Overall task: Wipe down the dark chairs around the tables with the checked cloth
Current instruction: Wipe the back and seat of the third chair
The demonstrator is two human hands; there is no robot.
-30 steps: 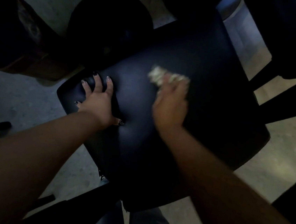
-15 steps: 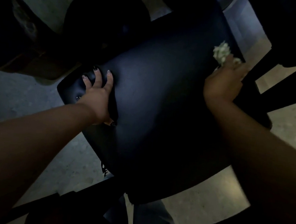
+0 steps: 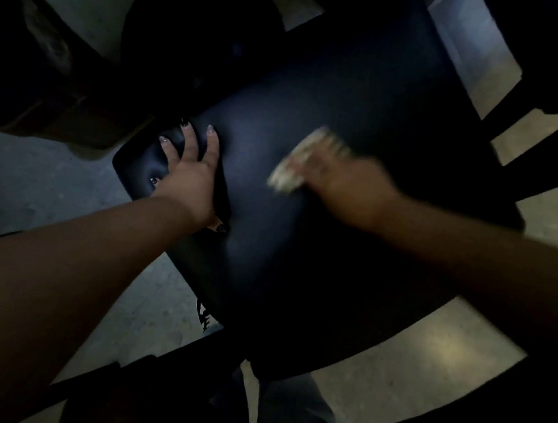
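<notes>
A dark padded chair seat (image 3: 301, 248) fills the middle of the view. My left hand (image 3: 192, 174) lies flat with spread fingers on the seat's left corner, pressing it. My right hand (image 3: 346, 184), blurred by motion, holds the bunched pale checked cloth (image 3: 296, 165) against the middle of the seat. The cloth sticks out to the left of my fingers.
A round dark stool or chair part (image 3: 199, 34) stands beyond the seat at upper left. A brown object (image 3: 41, 72) lies on the floor at far left. Dark frame bars (image 3: 536, 169) cross at right. Pale floor (image 3: 391, 378) shows below the seat.
My right hand has swept the cloth from the seat's far right edge back left toward the middle. My left hand has stayed in place on the left corner.
</notes>
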